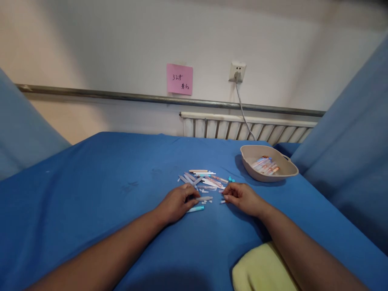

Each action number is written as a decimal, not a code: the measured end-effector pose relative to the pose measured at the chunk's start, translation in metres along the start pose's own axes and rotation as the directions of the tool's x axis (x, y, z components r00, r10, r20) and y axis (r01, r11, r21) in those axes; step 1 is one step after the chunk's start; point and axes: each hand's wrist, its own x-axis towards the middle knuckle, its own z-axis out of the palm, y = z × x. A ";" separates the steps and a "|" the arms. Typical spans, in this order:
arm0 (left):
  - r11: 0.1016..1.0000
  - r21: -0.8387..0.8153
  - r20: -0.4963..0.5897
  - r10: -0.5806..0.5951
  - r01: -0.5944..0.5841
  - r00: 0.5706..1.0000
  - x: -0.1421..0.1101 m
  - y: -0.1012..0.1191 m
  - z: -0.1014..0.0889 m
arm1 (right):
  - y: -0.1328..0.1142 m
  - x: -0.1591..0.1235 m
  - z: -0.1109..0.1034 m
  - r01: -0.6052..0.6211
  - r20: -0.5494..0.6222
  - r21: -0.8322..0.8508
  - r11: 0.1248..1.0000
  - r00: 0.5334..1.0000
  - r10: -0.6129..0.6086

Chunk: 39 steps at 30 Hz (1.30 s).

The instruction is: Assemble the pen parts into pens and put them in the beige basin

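My left hand (178,203) is closed round a grey pen barrel (206,198), whose end points right from between thumb and fingers. Beneath that hand lies a pen with a turquoise end (197,208), partly covered by the fingers. My right hand (244,198) is closed in a pinch to the right, apart from the left. A small white piece (223,201) shows at its fingertips; whether it is held or lies on the cloth I cannot tell. Just beyond both hands spreads a loose pile of pens and pen parts (209,180). Tiny white bits (204,202) lie near the barrel.
A beige basket (248,171) with several clear pens (265,165) stands at the back right. Small turquoise pieces (231,179) lie near my right hand. Blue cloth (121,226) covers the surface. A yellow cloth item (262,270) is under my right forearm. Behind are a radiator (222,128) and rail.
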 end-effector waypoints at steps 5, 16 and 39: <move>0.998 -0.048 -0.059 0.026 -0.029 0.998 0.000 -0.002 0.002 | -0.009 -0.002 0.000 0.048 -0.012 -0.134 0.990 0.999 -0.050; 0.897 -0.391 -0.223 -0.309 0.206 0.924 -0.003 -0.018 -0.007 | -0.004 0.003 -0.004 -0.017 -0.269 -0.250 0.968 0.962 -0.053; 0.522 -0.838 -0.145 -0.491 0.157 0.859 0.006 -0.015 -0.006 | -0.024 0.004 0.012 -0.010 -0.102 -0.461 0.887 0.994 -0.042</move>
